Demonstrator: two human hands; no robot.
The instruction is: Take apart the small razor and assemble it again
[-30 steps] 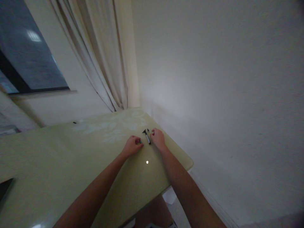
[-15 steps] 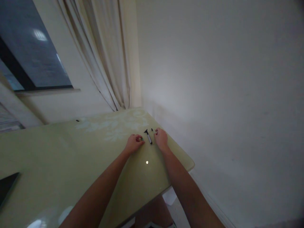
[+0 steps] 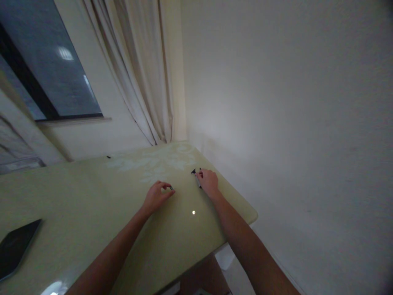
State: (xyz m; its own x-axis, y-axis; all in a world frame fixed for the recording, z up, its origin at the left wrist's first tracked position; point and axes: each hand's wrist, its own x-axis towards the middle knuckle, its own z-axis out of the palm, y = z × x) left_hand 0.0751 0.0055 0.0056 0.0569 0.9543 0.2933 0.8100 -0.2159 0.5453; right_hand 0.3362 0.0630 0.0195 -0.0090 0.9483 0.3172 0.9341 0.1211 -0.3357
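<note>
A black-and-grey T-shaped razor lies on the glossy pale green table [image 3: 178,233]; its dark head [image 3: 193,171] and part of its grey handle [image 3: 198,181] show. My right hand [image 3: 208,182] is closed over the handle, fingertips pinched on it. Just beyond those fingers, the dark tip of a slim object [image 3: 200,169] shows; the rest is hidden. To the left, close above the tabletop, my left hand [image 3: 156,197] pinches a small dark-and-silver piece [image 3: 171,188] between thumb and fingers. Its kind is too small to make out.
A dark flat device [image 3: 19,248] lies at the table's left. One small black item [image 3: 108,157] rests near the far edge. A plain wall [image 3: 276,123] runs along the right side, and a curtain [image 3: 144,78] hangs behind the far corner.
My left hand has moved left and nearer me, away from the razor, with the small piece. My right hand has shifted left onto the razor's handle. The view has turned slightly left.
</note>
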